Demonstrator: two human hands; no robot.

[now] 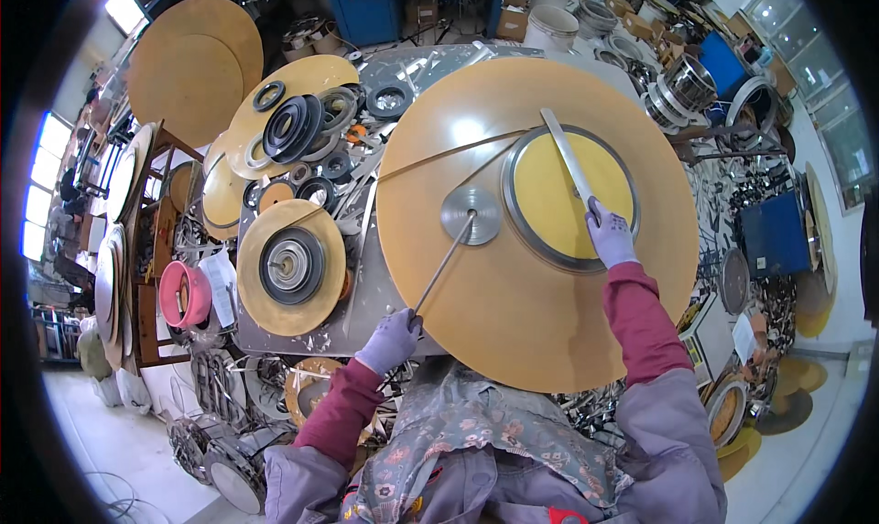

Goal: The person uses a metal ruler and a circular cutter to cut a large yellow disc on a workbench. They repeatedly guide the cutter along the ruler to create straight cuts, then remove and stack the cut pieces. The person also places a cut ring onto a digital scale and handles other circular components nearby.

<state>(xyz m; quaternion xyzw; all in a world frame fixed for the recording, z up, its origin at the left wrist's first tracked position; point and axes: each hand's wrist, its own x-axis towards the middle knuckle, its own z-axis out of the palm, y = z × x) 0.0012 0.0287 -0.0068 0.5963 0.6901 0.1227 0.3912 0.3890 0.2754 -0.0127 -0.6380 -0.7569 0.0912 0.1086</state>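
A wide tan disc (430,313) lies before me. On it sits a yellow disc (549,194) edged by a dark ring. My right hand (612,234), in a pale purple glove, is closed round one end of a flat metal bar (566,148) lying across the yellow disc. My left hand (390,341), gloved alike, grips a thin rod (443,266), whose far end meets the middle of a small grey metal disc (483,217). One thin strip (439,159) runs from the ring toward the left; another reaches the small disc.
Left of the tan disc, a smaller tan disc (252,286) carries stacked rings (289,264). Several black and grey rings (295,126) lie farther back on the grey table (366,295). A pink basin (185,295) stands at left. Metal scraps and a blue box (778,235) are at right.
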